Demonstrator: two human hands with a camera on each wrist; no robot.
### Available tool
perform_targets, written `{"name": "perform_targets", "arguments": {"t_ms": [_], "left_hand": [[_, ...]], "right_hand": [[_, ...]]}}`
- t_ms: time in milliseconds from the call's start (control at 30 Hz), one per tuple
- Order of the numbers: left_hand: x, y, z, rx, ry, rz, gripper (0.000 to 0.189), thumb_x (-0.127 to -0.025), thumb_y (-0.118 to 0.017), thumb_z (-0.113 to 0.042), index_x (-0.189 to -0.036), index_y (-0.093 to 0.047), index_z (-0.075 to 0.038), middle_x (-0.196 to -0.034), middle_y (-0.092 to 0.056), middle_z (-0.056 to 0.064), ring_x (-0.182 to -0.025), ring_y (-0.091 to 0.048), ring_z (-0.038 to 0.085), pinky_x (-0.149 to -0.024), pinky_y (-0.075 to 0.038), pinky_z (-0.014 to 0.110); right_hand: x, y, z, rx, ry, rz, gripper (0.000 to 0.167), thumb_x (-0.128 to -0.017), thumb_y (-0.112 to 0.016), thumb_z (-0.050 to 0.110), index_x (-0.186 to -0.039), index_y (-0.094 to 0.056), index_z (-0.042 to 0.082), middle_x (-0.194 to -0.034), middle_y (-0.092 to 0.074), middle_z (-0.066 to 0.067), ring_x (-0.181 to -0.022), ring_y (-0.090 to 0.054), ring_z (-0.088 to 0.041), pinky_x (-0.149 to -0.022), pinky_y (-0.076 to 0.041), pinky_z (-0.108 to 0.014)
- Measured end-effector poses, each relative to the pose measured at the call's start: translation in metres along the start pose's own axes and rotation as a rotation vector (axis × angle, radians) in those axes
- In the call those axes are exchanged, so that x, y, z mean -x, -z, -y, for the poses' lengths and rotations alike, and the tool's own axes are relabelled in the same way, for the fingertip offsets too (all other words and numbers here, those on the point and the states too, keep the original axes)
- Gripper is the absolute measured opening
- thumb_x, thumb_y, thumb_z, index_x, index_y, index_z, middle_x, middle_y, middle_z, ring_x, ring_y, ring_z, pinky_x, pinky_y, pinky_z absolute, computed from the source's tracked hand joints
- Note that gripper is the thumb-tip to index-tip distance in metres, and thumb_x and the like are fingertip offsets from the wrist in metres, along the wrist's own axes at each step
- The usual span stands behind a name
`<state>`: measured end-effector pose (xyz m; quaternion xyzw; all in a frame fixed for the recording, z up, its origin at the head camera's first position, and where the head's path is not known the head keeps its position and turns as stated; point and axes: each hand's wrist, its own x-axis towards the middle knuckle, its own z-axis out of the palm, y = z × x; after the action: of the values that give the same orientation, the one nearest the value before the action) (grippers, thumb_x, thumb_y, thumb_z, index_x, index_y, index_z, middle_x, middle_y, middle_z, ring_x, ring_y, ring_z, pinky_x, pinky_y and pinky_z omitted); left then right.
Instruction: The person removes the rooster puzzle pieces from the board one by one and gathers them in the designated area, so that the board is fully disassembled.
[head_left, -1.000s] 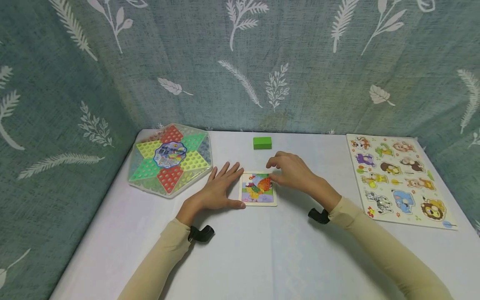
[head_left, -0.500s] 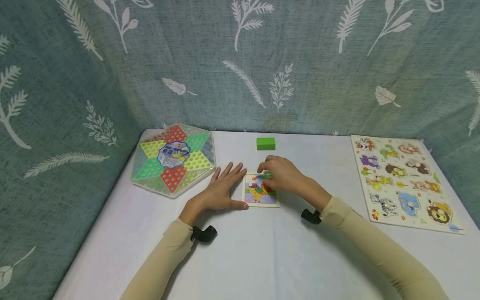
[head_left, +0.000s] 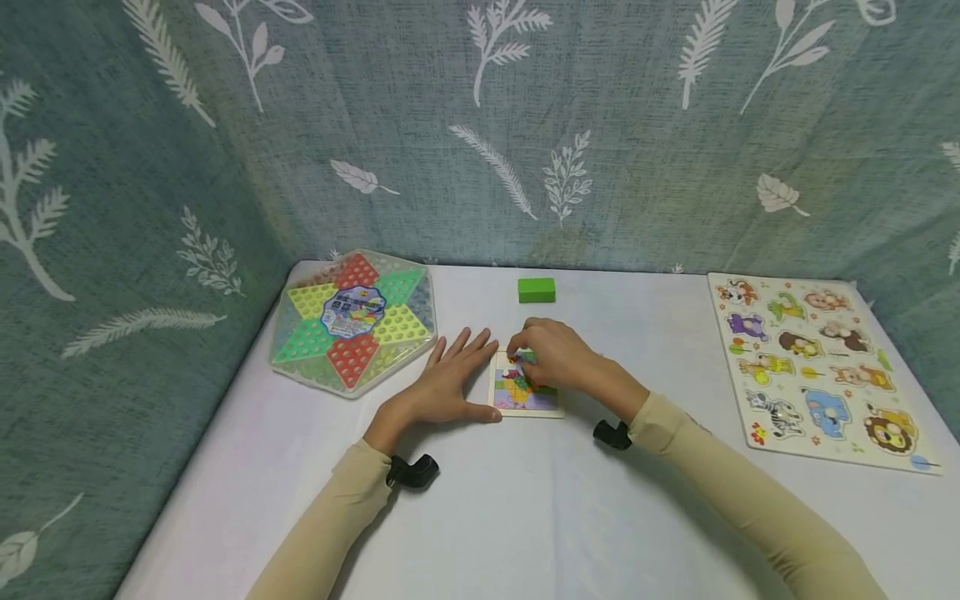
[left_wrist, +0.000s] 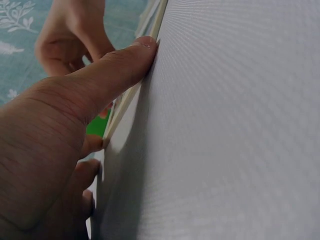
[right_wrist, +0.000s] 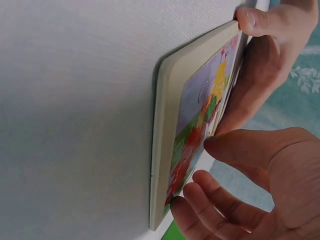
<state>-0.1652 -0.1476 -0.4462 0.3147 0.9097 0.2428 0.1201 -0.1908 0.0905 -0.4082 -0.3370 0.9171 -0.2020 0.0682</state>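
A small square jigsaw puzzle with a pale frame lies on the white table, its picture a colourful hen. My left hand lies flat at its left side with fingers spread, the thumb pressed against the frame edge. Over the picture's upper right part bends my right hand, thumb and fingertips down at the surface. In the right wrist view the thumb tip meets the picture, and other fingertips are near the frame edge. I cannot tell whether a puzzle piece is pinched there. The hand hides the hen's body.
Behind the puzzle stands a green block. A hexagonal Chinese checkers board in clear packaging lies at the back left. On the right is a large animal peg puzzle board. A teal leaf-patterned curtain borders the table's back and left.
My right hand has moved left from the puzzle's right edge onto its picture, covering more of it. The left hand keeps its place on the frame. The head view has shifted slightly.
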Motion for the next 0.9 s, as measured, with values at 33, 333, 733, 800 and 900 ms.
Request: {"name": "perform_targets", "arguments": {"t_ms": [33,333,733,800,900], "left_hand": [[0.0,-0.0003,-0.0003,0.001,0.002,0.002,0.108,-0.079,-0.078,-0.06,-0.161,-0.023,-0.014,-0.167,-0.01,0.005,-0.153,0.002,0.03,-0.117,0.008,0.057],[-0.001,-0.0006,-0.0018,-0.01,0.015,0.003,0.109,-0.078,-0.078,-0.06,-0.161,-0.024,-0.015,-0.167,-0.01,0.003,-0.153,0.002,0.028,-0.118,0.008,0.056],[-0.0013,-0.0006,-0.0016,-0.018,0.026,0.011,0.109,-0.079,-0.077,-0.061,-0.161,-0.022,-0.016,-0.168,-0.009,0.003,-0.153,0.003,0.028,-0.118,0.008,0.055],[-0.0014,-0.0008,-0.0013,-0.021,0.022,0.011,0.109,-0.079,-0.077,-0.061,-0.161,-0.022,-0.017,-0.168,-0.009,0.003,-0.153,0.003,0.028,-0.118,0.008,0.055],[-0.0016,-0.0011,-0.0005,-0.02,0.013,0.006,0.109,-0.079,-0.077,-0.061,-0.161,-0.022,-0.016,-0.168,-0.01,0.003,-0.153,0.003,0.028,-0.118,0.008,0.055]], "right_hand": [[-0.0003,-0.0007,-0.0001,0.009,0.001,0.004,0.021,-0.087,-0.073,0.01,-0.107,-0.079,0.014,-0.094,-0.063,-0.003,-0.076,-0.053,-0.017,-0.067,-0.046,-0.034],[-0.0015,-0.0017,0.0009,0.046,-0.006,0.019,0.023,-0.086,-0.075,0.01,-0.107,-0.079,0.015,-0.096,-0.062,-0.003,-0.079,-0.052,-0.018,-0.066,-0.046,-0.032],[-0.0057,-0.0013,-0.0001,0.015,-0.013,0.034,0.018,-0.084,-0.076,0.007,-0.1,-0.077,0.015,-0.097,-0.061,-0.004,-0.083,-0.053,-0.02,-0.071,-0.048,-0.035],[-0.0059,-0.0015,0.0009,0.019,-0.02,0.04,0.018,-0.084,-0.076,0.006,-0.1,-0.076,0.015,-0.099,-0.059,-0.005,-0.083,-0.052,-0.02,-0.07,-0.048,-0.035],[-0.0059,-0.0025,0.0028,0.04,-0.015,0.037,0.017,-0.084,-0.075,0.004,-0.098,-0.075,0.014,-0.097,-0.059,-0.006,-0.08,-0.051,-0.019,-0.068,-0.047,-0.034]]}}
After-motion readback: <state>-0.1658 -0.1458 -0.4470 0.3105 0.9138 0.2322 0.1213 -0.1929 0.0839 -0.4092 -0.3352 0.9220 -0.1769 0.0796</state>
